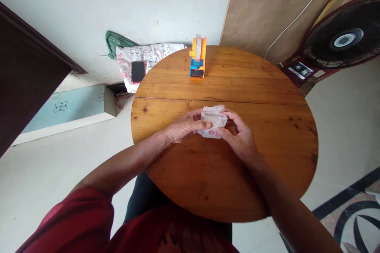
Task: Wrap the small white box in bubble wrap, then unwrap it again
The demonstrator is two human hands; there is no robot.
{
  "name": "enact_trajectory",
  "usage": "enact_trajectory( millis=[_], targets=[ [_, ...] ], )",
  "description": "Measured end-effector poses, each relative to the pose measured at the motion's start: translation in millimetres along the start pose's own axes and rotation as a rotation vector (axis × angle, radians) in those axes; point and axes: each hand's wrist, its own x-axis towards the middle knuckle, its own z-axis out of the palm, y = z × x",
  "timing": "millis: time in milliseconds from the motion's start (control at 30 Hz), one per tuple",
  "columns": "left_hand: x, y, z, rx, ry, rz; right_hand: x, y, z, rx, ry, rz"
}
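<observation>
**Two hands pinch a small packet over a round wooden counter**

Risk first. The small plastic packet [213,120] looks thin and crumpled, and it is held only by fingertips. To my eye, a hard pull from both sides could tear it or spill whatever is inside, though I cannot see any contents. A loose pinch could let it slip onto the counter [225,182].

The packet sits near the counter's centre, just above the wood, between the two hands. The left hand [185,126] comes in from 9 o'clock with its fingers curled and its thumb pressed on the packet's left edge. The right hand [239,136] comes in from 4 o'clock and is likewise closed on the right edge, thumb on top. Neither hand is spread open.

At the counter's 12 o'clock edge, well apart from the hands, stands an orange and blue tape dispenser [198,61]. Beyond the counter at 10 o'clock, a dark phone [138,71] lies on a printed sack [154,53].
</observation>
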Motion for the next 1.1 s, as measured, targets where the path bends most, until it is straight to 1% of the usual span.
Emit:
enact_trajectory(
  millis=[100,167,300,400,467,700,767,833,900,1100],
  targets=[
    [0.3,0.9,0.8,-0.002,0.025,-0.03,-0.5,-0.7,0.0,0.012,-0.006,0.01],
    [0.6,1.1,0.7,-0.004,0.039,-0.054,-1.5,0.1,0.1,0.026,-0.007,-0.01],
    [0.8,0.4,-0.3,-0.014,0.062,-0.085,-2.2,1.7,-0.8,-0.03,-0.056,-0.12],
    [0.2,0.3,-0.8,-0.026,0.04,-0.078,-0.6,1.4,-2.9,-0.128,-0.086,-0.207],
    [-0.4,0.5,-0.7,-0.033,0.022,-0.075,0.9,1.7,-4.3,-0.17,-0.09,-0.219],
    [-0.1,-1.2,-1.8,-0.011,0.045,-0.074,2.6,4.3,-5.5,-0.151,-0.084,-0.171],
    [-0.1,-3.1,-3.4,0.027,0.035,-0.068,1.6,3.2,-5.2,-0.13,-0.088,-0.11],
    [-0.8,-4.8,-4.8,0.081,0.021,-0.053,-0.1,2.4,-4.9,-0.093,-0.103,-0.017],
    [-2.1,-5.3,-5.2,0.15,0.007,-0.03,-2.1,3.2,-4.7,-0.061,-0.1,0.037],
    [-6.7,1.5,3.2,0.369,-0.027,0.039,-7.6,8.4,-3.2,-0.116,0.0,0.065]
  ],
)
